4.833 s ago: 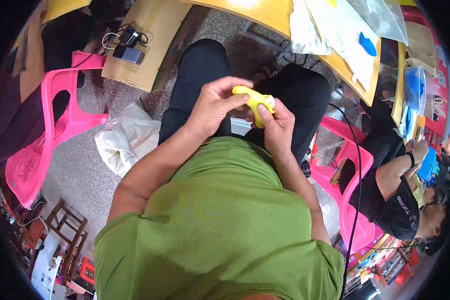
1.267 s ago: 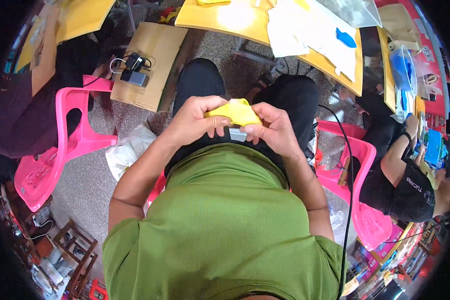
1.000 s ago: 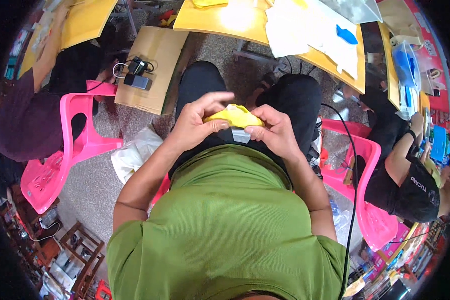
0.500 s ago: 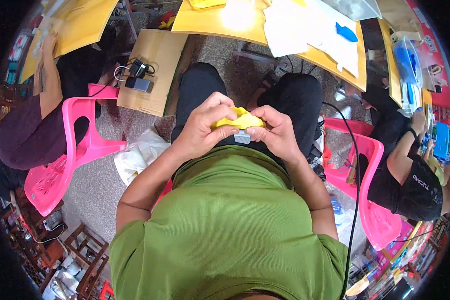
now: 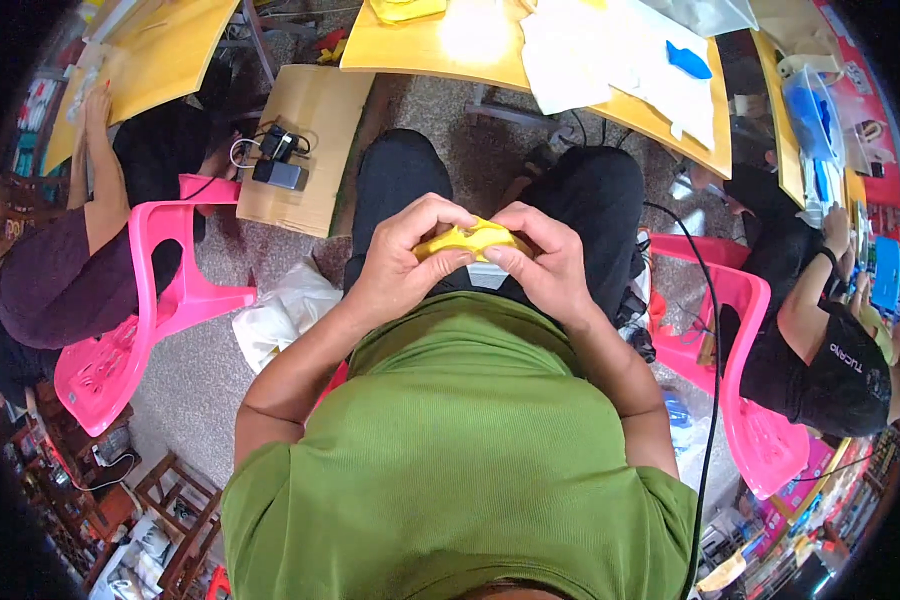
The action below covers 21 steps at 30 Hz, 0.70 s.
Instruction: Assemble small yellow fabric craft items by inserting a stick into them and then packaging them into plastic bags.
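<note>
over the lap, above black trousers (image 5: 400, 190): small yellow piece (image 5: 468, 238), soft-looking, pinched between both hands. left hand (image 5: 402, 262) curled tight on its left end, thumb pressed on the near edge. right hand (image 5: 542, 262) closed on the right end, fingertips (image 5: 505, 258) tucked under. beyond the knees, yellow table (image 5: 420, 45) with white sheets (image 5: 610, 50). pink chairs (image 5: 160, 300) either side, other people seated.
</note>
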Each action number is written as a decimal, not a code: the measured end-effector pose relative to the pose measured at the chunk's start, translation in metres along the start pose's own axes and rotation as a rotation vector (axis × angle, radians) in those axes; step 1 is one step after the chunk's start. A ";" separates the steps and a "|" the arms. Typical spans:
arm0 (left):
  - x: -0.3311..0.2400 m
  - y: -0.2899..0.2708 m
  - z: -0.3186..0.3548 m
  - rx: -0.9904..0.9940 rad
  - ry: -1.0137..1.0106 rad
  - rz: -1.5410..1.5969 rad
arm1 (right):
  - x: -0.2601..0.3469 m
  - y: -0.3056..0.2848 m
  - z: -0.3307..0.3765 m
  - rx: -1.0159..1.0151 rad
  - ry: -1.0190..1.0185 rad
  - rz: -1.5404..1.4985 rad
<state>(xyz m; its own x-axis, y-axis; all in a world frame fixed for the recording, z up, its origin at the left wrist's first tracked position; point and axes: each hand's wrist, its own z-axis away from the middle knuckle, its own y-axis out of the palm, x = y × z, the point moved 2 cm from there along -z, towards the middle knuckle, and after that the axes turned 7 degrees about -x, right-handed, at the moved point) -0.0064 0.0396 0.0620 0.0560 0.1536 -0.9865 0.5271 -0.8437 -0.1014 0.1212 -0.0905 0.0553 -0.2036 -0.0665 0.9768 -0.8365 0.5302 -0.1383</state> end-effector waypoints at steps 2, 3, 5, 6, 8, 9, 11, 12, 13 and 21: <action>-0.003 0.000 0.000 -0.006 0.081 -0.059 | -0.002 0.001 0.001 -0.036 -0.007 -0.036; -0.002 0.002 0.001 -0.006 0.083 -0.060 | -0.002 0.002 0.001 -0.073 -0.013 -0.070; 0.002 0.005 0.006 -0.105 -0.003 0.076 | -0.004 0.007 0.002 -0.099 -0.006 -0.169; 0.002 0.006 0.005 -0.105 -0.002 0.075 | -0.005 0.009 0.002 -0.125 0.001 -0.267; 0.002 0.007 0.003 -0.146 -0.098 0.278 | -0.007 0.011 0.002 -0.142 0.031 -0.315; 0.002 0.006 0.001 -0.145 -0.097 0.279 | -0.007 0.011 0.002 -0.158 0.062 -0.364; 0.002 0.005 -0.003 -0.081 -0.170 0.265 | -0.004 0.009 0.000 -0.165 0.072 -0.337; -0.001 0.007 -0.007 -0.096 -0.126 0.190 | -0.002 0.007 -0.001 -0.172 0.083 -0.310; 0.000 0.005 -0.010 -0.096 -0.126 0.191 | 0.001 0.006 -0.002 -0.172 0.083 -0.310; 0.002 0.001 -0.018 0.141 -0.315 0.097 | 0.000 -0.001 -0.008 -0.192 0.326 -0.364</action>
<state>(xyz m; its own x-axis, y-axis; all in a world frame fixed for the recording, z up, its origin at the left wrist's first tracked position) 0.0099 0.0482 0.0627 -0.1756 -0.0787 -0.9813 0.4087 -0.9127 0.0001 0.1262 -0.0847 0.0568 0.2774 -0.0250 0.9604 -0.7093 0.6690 0.2223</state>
